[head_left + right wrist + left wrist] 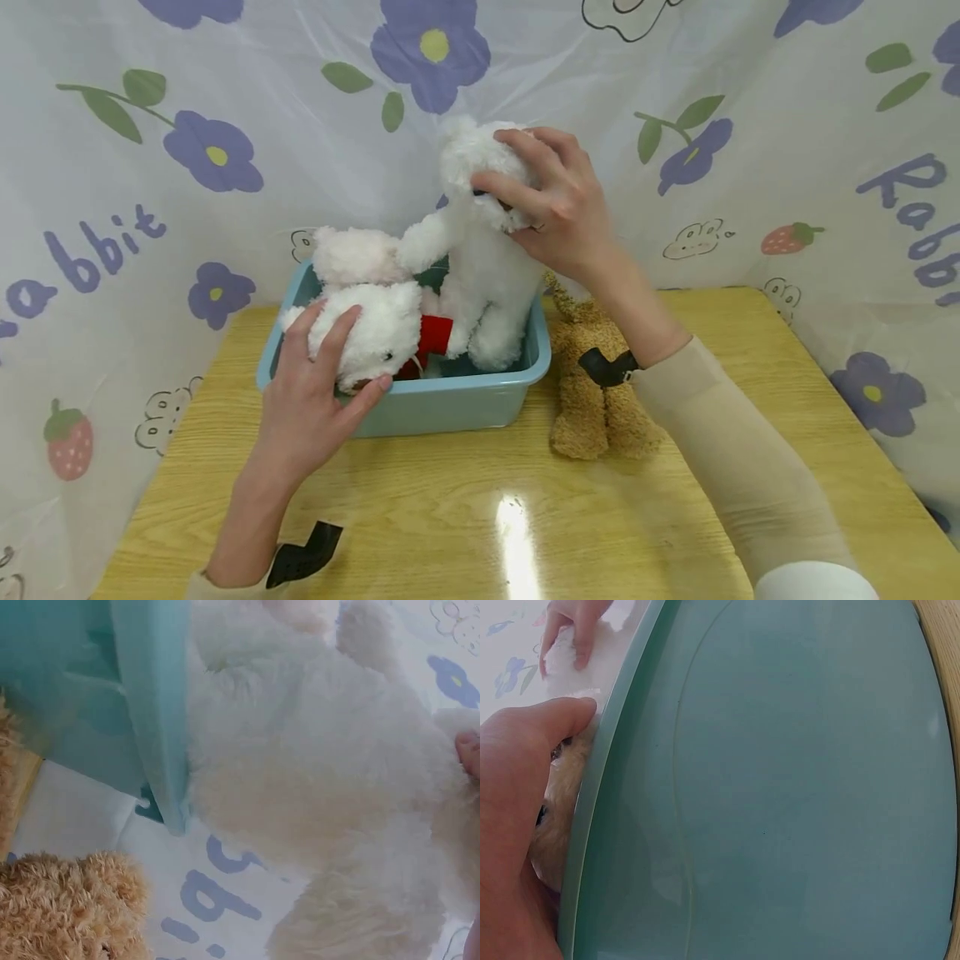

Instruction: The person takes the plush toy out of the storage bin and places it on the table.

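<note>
My right hand (562,200) grips a white plush bear (487,267) by its head and holds it upright at the right side of a blue-green plastic tub (450,408). The bear's legs hang down inside the rim, and my fingers cover part of its face. At the tub's front left, my left hand (311,400) holds the head of a second white plush toy (382,325) dressed in red, its fingers spread over the top and the thumb by the muzzle. The right wrist view shows the first bear's furry body (315,735) close up, beside the tub wall.
A pale pinkish plush (356,254) lies at the tub's back left. Right of the tub, a brown curly plush toy (581,400) lies on the wooden table (420,517), partly behind my right forearm. A flower-patterned cloth (300,150) hangs behind.
</note>
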`<act>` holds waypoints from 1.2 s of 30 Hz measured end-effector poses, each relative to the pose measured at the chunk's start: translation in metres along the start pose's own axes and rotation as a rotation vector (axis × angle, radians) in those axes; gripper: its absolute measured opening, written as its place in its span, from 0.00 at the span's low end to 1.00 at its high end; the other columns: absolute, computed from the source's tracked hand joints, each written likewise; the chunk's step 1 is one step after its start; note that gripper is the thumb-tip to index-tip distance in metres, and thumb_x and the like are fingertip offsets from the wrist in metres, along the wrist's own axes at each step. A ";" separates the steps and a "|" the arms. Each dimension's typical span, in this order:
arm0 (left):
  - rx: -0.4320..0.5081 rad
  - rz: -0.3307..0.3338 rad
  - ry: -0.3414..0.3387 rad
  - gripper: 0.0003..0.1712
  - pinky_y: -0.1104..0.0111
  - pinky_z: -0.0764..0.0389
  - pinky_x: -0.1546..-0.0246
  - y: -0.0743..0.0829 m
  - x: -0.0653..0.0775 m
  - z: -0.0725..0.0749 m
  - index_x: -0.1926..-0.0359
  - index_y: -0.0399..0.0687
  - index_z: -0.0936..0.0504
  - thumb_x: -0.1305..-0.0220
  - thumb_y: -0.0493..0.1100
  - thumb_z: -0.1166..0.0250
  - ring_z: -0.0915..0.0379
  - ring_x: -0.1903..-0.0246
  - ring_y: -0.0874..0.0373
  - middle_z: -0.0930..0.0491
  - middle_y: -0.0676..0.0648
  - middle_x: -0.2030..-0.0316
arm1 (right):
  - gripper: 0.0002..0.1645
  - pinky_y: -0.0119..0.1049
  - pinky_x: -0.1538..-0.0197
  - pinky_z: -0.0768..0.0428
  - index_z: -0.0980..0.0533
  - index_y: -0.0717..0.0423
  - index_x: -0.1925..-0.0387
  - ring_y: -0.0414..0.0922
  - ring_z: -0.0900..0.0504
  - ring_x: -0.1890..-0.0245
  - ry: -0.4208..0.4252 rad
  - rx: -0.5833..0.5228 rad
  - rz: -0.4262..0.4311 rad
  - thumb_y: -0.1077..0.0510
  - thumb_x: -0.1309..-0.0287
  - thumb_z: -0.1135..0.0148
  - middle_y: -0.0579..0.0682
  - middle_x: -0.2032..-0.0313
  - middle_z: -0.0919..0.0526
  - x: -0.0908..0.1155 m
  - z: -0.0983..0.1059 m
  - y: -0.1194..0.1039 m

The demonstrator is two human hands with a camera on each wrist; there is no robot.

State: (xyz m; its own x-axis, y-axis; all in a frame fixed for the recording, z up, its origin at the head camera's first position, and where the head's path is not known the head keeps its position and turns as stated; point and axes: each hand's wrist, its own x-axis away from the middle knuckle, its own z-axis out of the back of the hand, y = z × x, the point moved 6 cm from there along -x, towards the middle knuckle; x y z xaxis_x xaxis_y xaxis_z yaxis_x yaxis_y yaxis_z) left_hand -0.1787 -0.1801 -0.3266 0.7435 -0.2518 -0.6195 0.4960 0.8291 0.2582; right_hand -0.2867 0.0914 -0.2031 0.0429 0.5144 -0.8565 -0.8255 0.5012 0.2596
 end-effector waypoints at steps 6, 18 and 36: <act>0.005 0.012 -0.008 0.49 0.37 0.21 0.67 0.000 0.001 0.001 0.22 0.54 0.40 0.31 0.78 0.53 0.39 0.34 0.28 0.48 0.31 0.25 | 0.34 0.58 0.32 0.34 0.18 0.50 0.43 0.66 0.30 0.40 0.005 -0.047 -0.025 0.73 0.56 0.28 0.57 0.38 0.21 0.000 0.008 0.004; 0.016 0.029 -0.010 0.49 0.34 0.23 0.62 0.000 0.000 -0.001 0.21 0.55 0.41 0.31 0.78 0.53 0.39 0.34 0.28 0.48 0.31 0.25 | 0.32 0.56 0.32 0.35 0.16 0.53 0.45 0.65 0.28 0.38 0.088 -0.062 -0.019 0.75 0.55 0.35 0.56 0.39 0.18 -0.011 0.027 0.005; 0.020 0.026 -0.034 0.47 0.34 0.23 0.61 0.000 -0.001 0.001 0.21 0.56 0.42 0.30 0.77 0.56 0.41 0.32 0.29 0.48 0.32 0.24 | 0.17 0.55 0.34 0.35 0.10 0.50 0.58 0.54 0.16 0.47 0.502 -0.121 -0.238 0.66 0.51 0.25 0.52 0.49 0.12 -0.004 0.096 0.027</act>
State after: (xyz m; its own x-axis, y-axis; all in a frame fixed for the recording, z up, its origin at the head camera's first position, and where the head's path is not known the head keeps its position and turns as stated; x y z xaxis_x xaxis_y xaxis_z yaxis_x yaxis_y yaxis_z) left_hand -0.1790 -0.1805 -0.3259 0.7708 -0.2474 -0.5871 0.4851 0.8253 0.2890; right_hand -0.2547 0.1701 -0.1499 -0.0127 -0.0112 -0.9999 -0.8857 0.4643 0.0061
